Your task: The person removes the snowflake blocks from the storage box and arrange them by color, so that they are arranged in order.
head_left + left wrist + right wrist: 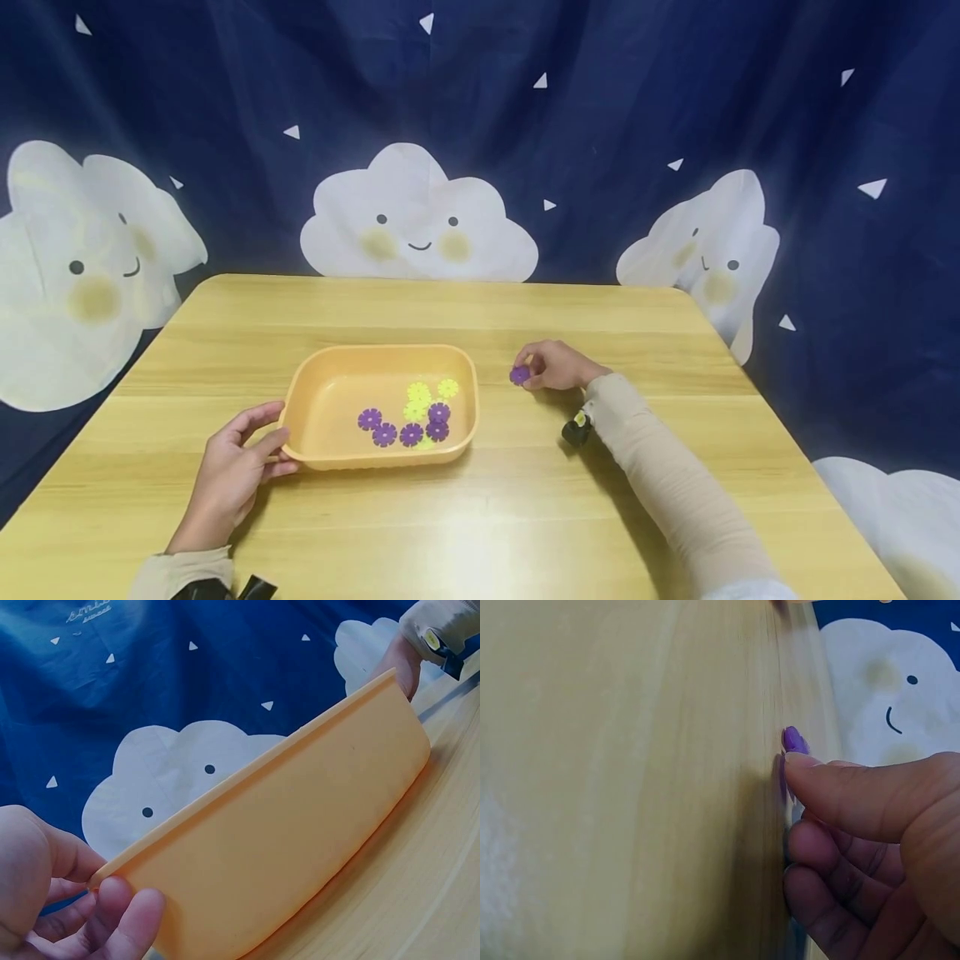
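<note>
Right hand [558, 367] pinches a purple flower disc [520, 375] between thumb and fingertips, low over the wooden table [675, 333] just right of the orange tray [311, 379]; the left hand [236, 467] grips the tray's near left corner. Seven or so purple and yellow discs [412, 417] already lie inside, and this looks like the last loose one, so the job seems nearly done

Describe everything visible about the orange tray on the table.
The orange tray is a shallow rectangular basin with rounded corners and a flared rim, plastic by its look. It sits flat and upright on the wooden table, left of centre. Inside lie purple flower discs and yellow flower discs, clustered toward its right half. The left hand holds its near-left corner, thumb on the rim.
</note>
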